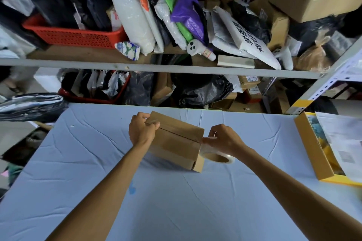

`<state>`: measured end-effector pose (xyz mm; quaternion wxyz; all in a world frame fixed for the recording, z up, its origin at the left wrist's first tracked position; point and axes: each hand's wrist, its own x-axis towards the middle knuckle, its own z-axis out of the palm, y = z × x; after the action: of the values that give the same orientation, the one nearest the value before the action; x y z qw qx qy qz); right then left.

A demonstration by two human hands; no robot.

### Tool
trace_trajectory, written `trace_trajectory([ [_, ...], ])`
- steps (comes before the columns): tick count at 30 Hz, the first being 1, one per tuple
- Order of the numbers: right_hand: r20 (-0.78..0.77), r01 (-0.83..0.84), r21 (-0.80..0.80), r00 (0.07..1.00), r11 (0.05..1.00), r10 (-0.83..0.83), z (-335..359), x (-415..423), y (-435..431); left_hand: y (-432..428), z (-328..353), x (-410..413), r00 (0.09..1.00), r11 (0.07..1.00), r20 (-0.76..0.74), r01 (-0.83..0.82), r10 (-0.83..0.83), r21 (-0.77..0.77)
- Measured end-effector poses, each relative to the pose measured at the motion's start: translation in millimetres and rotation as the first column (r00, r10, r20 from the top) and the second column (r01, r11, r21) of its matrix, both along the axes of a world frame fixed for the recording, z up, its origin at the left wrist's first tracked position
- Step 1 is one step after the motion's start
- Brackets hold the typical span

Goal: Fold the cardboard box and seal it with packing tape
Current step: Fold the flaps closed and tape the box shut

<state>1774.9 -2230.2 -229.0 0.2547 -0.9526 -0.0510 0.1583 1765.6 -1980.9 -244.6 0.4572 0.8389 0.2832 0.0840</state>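
Head view: box (176, 139) lies between left grip (142, 130) clutching it and right grip (223, 139) pinching tape (231, 159).

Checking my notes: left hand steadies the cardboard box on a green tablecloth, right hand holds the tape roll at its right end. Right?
The tablecloth is light blue, not green, per the head view. The left hand does steady the cardboard box, and the right hand holds the tape roll at its right end.

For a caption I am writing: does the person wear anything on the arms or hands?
Nothing that shows. The left hand and right hand have no gloves, and no ring, watch or bracelet is visible. Both forearms are bare down to the picture's edge; no sleeve is in view.
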Motion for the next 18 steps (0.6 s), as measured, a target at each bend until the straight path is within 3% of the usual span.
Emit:
trace_trajectory([
  [2,-0.028,-0.012,0.038,1.0,0.999,0.013,1,2,1,2,1,-2,0.994,0.988,-0.024,0.105,-0.103,0.116],
  [5,-0.052,0.02,0.059,0.999,0.998,-0.017,3,7,2,-12,0,-13,0.926,0.827,0.001,0.337,-0.378,0.449],
  [7,-0.068,0.053,0.068,0.997,0.996,-0.049,3,9,3,-25,-3,-23,0.786,0.718,0.029,0.549,-0.618,0.428],
  [9,-0.066,0.073,0.07,0.995,0.995,-0.068,3,10,2,-34,-11,-31,0.659,0.579,-0.062,0.699,-0.75,0.421],
  [11,-0.055,0.082,0.084,0.995,0.993,-0.078,3,11,0,-36,-19,-34,0.651,0.532,-0.124,0.702,-0.749,0.474],
  [18,-0.068,-0.063,0.217,0.994,0.974,0.08,7,7,-5,-45,-14,-38,0.747,0.582,-0.141,0.608,-0.65,0.54],
])
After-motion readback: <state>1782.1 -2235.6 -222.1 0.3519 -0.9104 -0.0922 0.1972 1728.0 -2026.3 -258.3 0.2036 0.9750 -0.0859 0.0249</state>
